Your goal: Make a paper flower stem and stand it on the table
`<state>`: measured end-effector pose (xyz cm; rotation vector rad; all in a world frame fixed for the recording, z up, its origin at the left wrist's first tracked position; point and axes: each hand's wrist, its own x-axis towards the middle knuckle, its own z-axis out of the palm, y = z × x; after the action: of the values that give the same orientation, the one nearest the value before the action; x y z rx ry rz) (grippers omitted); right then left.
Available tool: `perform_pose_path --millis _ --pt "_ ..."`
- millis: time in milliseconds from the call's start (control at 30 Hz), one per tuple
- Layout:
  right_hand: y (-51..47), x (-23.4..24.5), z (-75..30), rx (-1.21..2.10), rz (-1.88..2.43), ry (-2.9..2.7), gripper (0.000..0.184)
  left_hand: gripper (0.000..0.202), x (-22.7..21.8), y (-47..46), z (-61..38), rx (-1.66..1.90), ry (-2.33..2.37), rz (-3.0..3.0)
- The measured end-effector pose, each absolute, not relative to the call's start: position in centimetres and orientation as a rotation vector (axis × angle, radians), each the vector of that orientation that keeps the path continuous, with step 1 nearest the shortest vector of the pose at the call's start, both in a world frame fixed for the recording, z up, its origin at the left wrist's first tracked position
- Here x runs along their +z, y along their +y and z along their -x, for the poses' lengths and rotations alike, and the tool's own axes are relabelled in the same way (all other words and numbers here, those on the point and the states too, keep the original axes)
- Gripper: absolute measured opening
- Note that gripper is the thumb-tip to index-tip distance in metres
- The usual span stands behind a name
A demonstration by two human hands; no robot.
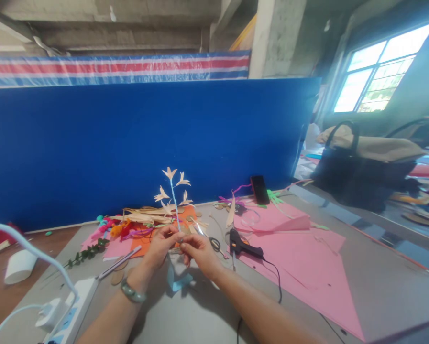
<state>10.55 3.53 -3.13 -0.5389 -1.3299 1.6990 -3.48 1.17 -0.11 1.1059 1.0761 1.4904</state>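
Note:
A handmade flower stem (175,200), wrapped in light blue with several pale, pointed blossoms, stands upright between my hands. My left hand (161,246) pinches its lower end. Close against it, my right hand (199,251) has thumb and fingers closed at the same spot; what lies between its fingertips is mostly hidden. A light blue strip (176,283) hangs down below my hands. Just beyond my right hand lie scissors (214,243), with a black glue gun (245,246) farther right.
Pink paper sheets (300,267) cover the table's right side, with a phone (259,189) behind them. Dried husk strips (146,215) and colourful craft pieces (119,228) lie at the back left. A power strip (78,306), cables and a white cup (19,266) stand left. A blue partition (146,138) rises behind.

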Motion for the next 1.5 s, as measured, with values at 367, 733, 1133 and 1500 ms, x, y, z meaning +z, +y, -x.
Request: perform_pose_path --millis 367,733,1133,1500 --pt "3.5 -3.2 -10.4 1.654 0.55 -1.368 0.028 0.032 0.1 1.0 3.2 1.482 1.091 -1.165" --pt "3.2 -2.9 -10.7 1.536 0.641 -1.487 0.029 0.031 0.2 1.2 2.7 1.586 1.218 -1.174" --pt "4.6 -2.3 -12.1 1.09 0.733 -1.445 0.021 0.024 -2.1 1.8 2.3 1.526 1.29 -1.431" --pt "4.0 -1.0 -12.7 0.866 0.735 -1.514 0.016 0.015 -2.8 1.0 0.5 1.493 1.381 -1.588"
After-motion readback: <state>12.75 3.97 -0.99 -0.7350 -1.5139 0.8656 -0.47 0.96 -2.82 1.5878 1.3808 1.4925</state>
